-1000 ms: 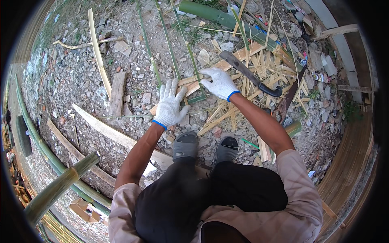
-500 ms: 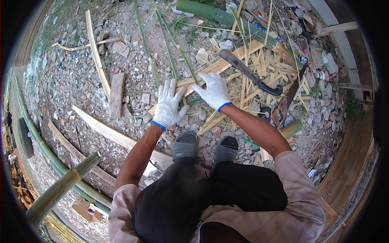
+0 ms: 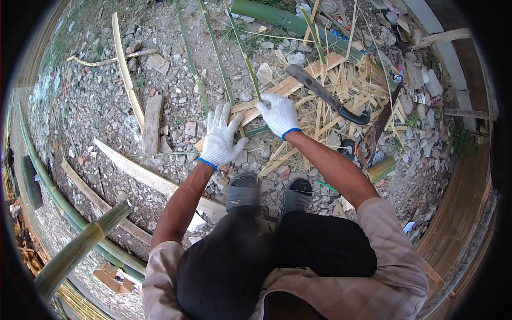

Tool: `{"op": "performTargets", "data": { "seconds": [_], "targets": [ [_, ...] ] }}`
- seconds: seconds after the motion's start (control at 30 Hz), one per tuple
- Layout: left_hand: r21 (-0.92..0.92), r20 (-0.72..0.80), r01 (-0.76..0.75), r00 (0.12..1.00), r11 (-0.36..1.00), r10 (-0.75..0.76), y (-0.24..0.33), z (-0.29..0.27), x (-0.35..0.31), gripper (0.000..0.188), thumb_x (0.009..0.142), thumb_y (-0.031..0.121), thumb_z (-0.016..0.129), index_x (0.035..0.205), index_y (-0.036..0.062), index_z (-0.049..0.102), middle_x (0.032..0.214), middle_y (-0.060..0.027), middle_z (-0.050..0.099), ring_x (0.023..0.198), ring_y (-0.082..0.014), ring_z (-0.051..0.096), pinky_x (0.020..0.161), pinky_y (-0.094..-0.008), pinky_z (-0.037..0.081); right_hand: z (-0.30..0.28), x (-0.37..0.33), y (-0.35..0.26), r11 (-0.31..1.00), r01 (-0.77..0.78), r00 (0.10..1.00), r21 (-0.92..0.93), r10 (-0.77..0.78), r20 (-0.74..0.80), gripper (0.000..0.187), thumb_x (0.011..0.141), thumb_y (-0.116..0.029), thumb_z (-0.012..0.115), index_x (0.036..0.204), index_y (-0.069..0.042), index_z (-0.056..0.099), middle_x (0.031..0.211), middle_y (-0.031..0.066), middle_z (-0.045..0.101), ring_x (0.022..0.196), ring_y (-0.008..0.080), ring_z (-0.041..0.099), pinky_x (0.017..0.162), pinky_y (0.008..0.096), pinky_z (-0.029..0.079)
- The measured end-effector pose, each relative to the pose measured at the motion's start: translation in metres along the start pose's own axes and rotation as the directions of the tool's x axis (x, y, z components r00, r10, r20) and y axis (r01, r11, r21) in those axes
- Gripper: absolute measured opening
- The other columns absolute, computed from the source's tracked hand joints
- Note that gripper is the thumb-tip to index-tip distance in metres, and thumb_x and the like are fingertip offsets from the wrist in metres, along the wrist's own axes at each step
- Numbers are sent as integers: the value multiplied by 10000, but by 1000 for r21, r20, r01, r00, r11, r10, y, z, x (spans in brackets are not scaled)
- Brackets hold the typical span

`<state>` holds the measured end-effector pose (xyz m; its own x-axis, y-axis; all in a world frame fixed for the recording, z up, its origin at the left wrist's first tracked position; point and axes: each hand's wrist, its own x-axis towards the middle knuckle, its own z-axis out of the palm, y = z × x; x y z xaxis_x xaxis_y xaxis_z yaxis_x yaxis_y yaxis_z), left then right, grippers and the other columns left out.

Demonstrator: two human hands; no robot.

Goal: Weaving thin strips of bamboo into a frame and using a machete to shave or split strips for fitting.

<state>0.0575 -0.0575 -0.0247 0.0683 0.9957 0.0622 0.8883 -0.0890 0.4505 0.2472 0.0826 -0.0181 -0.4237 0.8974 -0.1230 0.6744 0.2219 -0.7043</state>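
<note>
My left hand [image 3: 218, 137], in a white knitted glove with a blue cuff, lies flat with its fingers stretched out, over a wooden board [image 3: 285, 87] near the lower ends of two green bamboo strips. My right hand [image 3: 280, 116], gloved alike, is closed at the near end of another bamboo strip [image 3: 247, 61]; its fingertips are partly hidden. To its left run a middle bamboo strip [image 3: 218, 56] and a left bamboo strip [image 3: 191, 58], both pointing away from me. A machete [image 3: 320, 89] with a dark hooked handle rests on wood shavings right of my right hand.
Pale split bamboo scraps [image 3: 346, 93] are heaped at the right. A thick green bamboo pole [image 3: 282, 20] lies at the back. A cut bamboo pole [image 3: 85, 240] juts up at the lower left. A small plank [image 3: 153, 124] and curved slats lie on the stony ground.
My right hand has closed from a spread pose at the right bamboo strip. That strip's far end has swung right, away from the middle strip. My left hand has stayed nearly in place.
</note>
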Motion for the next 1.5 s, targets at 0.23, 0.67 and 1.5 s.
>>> {"op": "performTargets", "data": {
  "seconds": [0.23, 0.67, 1.5],
  "targets": [
    [-22, 1, -16, 1000, 1000, 16, -3, 0, -4, 903, 803, 364, 842, 1568, 67, 466, 1665, -317, 318, 1547, -556, 270, 1270, -664, 205, 0, -1, -2, 998, -29, 999, 62, 28, 17, 327, 929, -333, 727, 1147, -92, 765, 1007, 190, 758, 986, 397, 720, 892, 501, 561],
    [-2, -67, 254, 965, 967, -253, -19, -29, -31, 1250, 608, 525, 978, 1586, 4, 398, 1668, -332, 306, 1546, -549, 270, 1263, -635, 236, -2, -1, 1, 999, -26, 1000, 42, 26, 2, 509, 905, -380, 778, 1310, -83, 692, 1107, 169, 762, 1021, 393, 719, 900, 495, 567],
    [86, 123, -112, 987, 990, 101, -42, -12, 0, 1123, 824, 623, 784, 1600, -63, 352, 1567, -310, 428, 1490, -502, 373, 1261, -592, 270, -5, 9, 11, 533, 771, 624, -349, -524, 580, 946, 878, -620, 740, 1600, -77, 457, 1716, 151, 344, 1593, 313, 312, 1277, 611, 211]
  ]
}}
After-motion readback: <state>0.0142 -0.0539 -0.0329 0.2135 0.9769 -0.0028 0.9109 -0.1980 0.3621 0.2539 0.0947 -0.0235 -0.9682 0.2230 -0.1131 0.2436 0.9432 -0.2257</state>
